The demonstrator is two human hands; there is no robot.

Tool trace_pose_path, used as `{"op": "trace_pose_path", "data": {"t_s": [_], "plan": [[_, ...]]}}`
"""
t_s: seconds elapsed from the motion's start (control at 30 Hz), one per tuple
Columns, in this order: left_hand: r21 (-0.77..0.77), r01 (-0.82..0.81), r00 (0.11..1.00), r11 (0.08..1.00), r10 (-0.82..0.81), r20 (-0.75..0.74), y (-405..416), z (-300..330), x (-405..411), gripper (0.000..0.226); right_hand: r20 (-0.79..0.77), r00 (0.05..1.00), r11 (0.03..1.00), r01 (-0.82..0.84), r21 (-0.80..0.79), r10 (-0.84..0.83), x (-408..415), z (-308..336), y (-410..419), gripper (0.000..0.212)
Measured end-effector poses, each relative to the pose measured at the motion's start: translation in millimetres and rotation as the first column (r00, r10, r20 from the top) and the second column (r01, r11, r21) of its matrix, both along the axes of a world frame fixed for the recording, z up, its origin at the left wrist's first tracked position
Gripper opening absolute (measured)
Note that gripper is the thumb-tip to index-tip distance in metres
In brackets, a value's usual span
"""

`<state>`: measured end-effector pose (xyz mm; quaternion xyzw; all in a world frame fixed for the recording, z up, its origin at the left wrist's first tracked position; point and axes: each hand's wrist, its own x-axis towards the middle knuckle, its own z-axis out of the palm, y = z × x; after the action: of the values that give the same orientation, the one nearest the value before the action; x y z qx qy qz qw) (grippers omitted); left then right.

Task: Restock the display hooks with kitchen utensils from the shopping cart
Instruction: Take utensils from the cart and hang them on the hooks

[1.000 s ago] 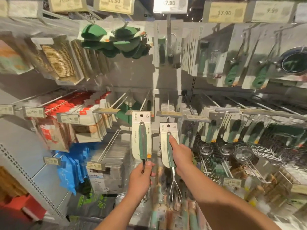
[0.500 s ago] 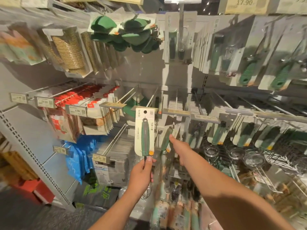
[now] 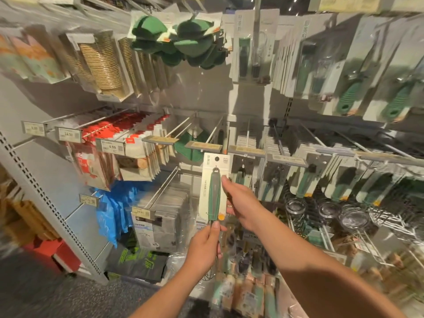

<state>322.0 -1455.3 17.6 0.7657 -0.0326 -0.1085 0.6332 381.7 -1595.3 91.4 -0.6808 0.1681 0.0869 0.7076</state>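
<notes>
While gripping one carded green-handled wire whisk [image 3: 214, 196] at its lower stem, left hand [image 3: 203, 247] reaching upward, fingers curling round it; right hand [image 3: 241, 203] pinching card's right edge, just below beige-tagged display hook [image 3: 212, 136].

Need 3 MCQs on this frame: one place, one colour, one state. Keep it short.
1. Where is the carded whisk?
A. in front of the middle hook row
B. on the floor
C. on the top shelf

2. What colour is its handle?
A. red
B. green
C. yellow

3. What is the left hand doing?
A. hanging free
B. pressing a price tag
C. pinching the whisk just below the card

Answers: 1 A, the card's top sits just under a price-tag rail. 2 B, the handle is green and grey. 3 C, its fingers close on the stem while the right hand holds the card's edge.
</notes>
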Motion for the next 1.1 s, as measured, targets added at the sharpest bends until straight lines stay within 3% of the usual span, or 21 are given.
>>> {"op": "trace_pose_path", "data": {"t_s": [0.07,0.1,0.13,0.23,0.43,0.5,0.63,0.73,0.8,0.93,1.1], "plan": [[0.017,0.044,0.999,0.999,-0.044,-0.008,-0.9,-2.4,-3.1,0.039,0.044,0.999,0.999,0.017,-0.048,-0.015,0.1,-1.9,6.4,0.098],[0.011,0.057,0.998,0.998,-0.057,-0.016,-1.0,-3.4,-3.7,0.039,0.073,0.997,0.997,0.038,-0.065,-0.033,1.9,-6.0,5.6,0.109],[0.010,0.070,0.997,0.997,-0.070,-0.022,-1.2,-3.6,-3.8,0.039,0.101,0.994,0.996,0.053,-0.070,-0.046,1.2,-7.9,5.8,0.105],[0.016,0.119,0.992,0.993,-0.118,-0.045,-2.6,-3.9,-2.0,0.040,0.142,0.987,0.992,0.083,-0.095,-0.069,-9.1,-3.5,7.8,0.056],[0.059,0.114,0.992,0.992,-0.110,-0.069,-3.9,-3.3,2.8,0.042,0.141,0.978,0.980,0.170,-0.101,-0.155,-23.5,-5.4,-4.6,0.031],[0.088,0.104,0.993,0.991,-0.100,-0.054,-4.7,-0.2,3.9,0.043,0.125,0.972,0.970,0.215,-0.115,-0.200,-24.6,-9.7,-11.8,0.036],[0.067,0.085,0.994,0.994,-0.080,-0.071,-6.9,5.1,10.5,0.036,0.120,0.966,0.962,0.244,-0.125,-0.230,-21.2,-15.1,-22.3,0.070],[0.069,0.062,0.996,0.996,-0.057,-0.071,-7.3,5.0,15.4,0.035,0.123,0.965,0.958,0.248,-0.142,-0.232,-16.1,-15.9,-28.0,0.043],[0.065,0.055,0.996,0.996,-0.050,-0.075,-7.4,5.4,17.5,0.033,0.111,0.965,0.956,0.253,-0.148,-0.238,-12.0,-17.7,-30.4,0.040],[0.047,0.035,0.997,0.998,-0.032,-0.072,-7.8,8.8,23.3,0.033,0.111,0.960,0.950,0.271,-0.157,-0.255,-1.2,-15.3,-29.8,0.044],[0.039,0.005,0.997,0.999,-0.002,-0.082,-9.7,12.1,34.3,0.035,0.060,0.947,0.938,0.321,-0.132,-0.316,18.1,-10.4,-37.3,0.076]]}}
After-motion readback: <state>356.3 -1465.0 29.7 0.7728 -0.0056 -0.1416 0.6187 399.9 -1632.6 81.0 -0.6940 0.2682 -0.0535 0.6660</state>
